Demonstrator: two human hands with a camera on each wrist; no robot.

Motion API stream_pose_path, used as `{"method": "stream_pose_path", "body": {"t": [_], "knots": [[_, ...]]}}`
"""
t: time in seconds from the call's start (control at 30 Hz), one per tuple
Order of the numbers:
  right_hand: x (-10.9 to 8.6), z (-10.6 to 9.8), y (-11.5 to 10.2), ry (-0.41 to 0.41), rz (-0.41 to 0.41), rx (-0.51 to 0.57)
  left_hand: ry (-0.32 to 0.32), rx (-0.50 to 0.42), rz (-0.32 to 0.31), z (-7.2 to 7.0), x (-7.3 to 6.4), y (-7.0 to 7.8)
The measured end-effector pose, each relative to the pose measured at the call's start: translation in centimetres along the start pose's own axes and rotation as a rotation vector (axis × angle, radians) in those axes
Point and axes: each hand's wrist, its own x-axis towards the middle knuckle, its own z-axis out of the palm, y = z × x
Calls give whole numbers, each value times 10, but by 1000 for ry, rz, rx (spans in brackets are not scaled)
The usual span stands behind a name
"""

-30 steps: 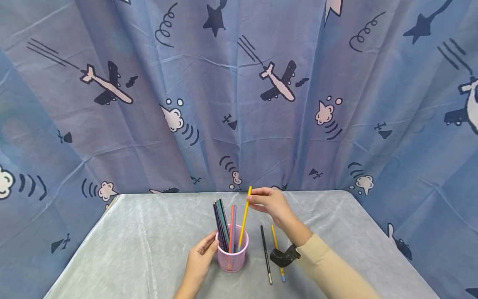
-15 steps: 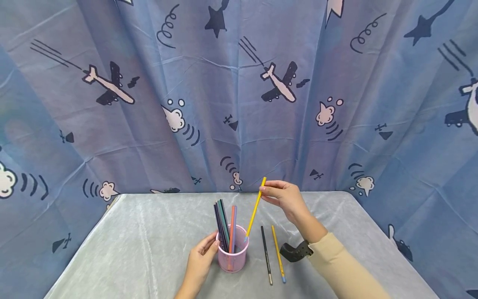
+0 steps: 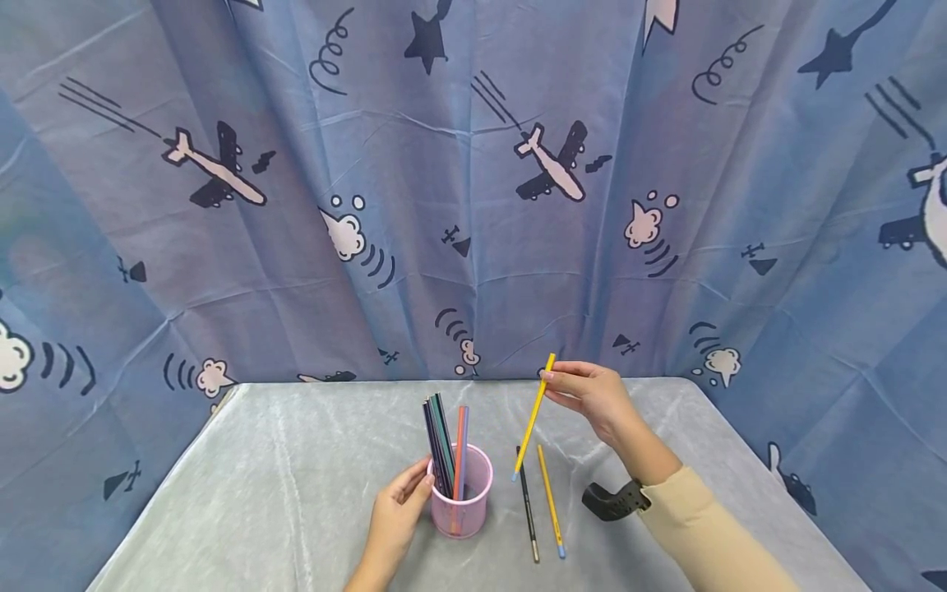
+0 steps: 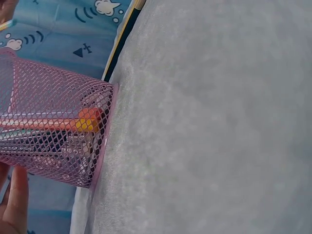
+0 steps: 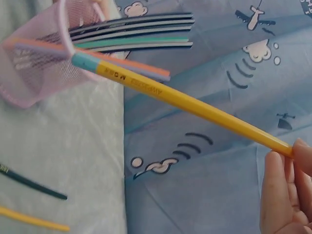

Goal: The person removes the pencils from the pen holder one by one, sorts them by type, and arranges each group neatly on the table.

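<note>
A pink mesh pencil cup [image 3: 459, 524] stands upright, and my left hand [image 3: 398, 508] holds it by its left side, fingers and thumb at the wall near the rim. Several dark pencils [image 3: 436, 440], a green one among them, lean in it beside an orange pencil [image 3: 460, 444] and a purple one. To the right of the cup, raised above the table, my right hand [image 3: 595, 396] pinches a yellow pencil [image 3: 534, 418] near its upper end. Its light-blue end points down to the left. In the right wrist view the held yellow pencil [image 5: 195, 111] carries printing near the blue end.
Right of the cup, a black pencil [image 3: 528, 514] and a second yellow pencil [image 3: 551, 510] lie side by side on the table. A grey cloth [image 3: 296, 460] covers the tabletop. Behind the far edge hangs a blue curtain [image 3: 414, 271] with printed airplanes.
My right hand has drawn the yellow pencil out of the cup and carried it rightward, over the upper end of the black pencil. The left hand and the cup have stayed in place.
</note>
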Motion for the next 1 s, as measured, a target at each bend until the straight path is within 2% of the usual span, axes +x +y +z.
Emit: {"method": "stream_pose_path", "body": {"t": [0.3,0.57,0.83,1.0], "knots": [[0,-16,10,20,25,-67,-4,-19,-4,-1,1,0],[4,-31,26,50,81,-106,1,-1,-5,-1,0,0],[4,-43,38,42,114,-96,7,-4,-11,0,-1,-1],[3,-46,44,46,146,-140,7,-8,-7,0,-1,-1]]}}
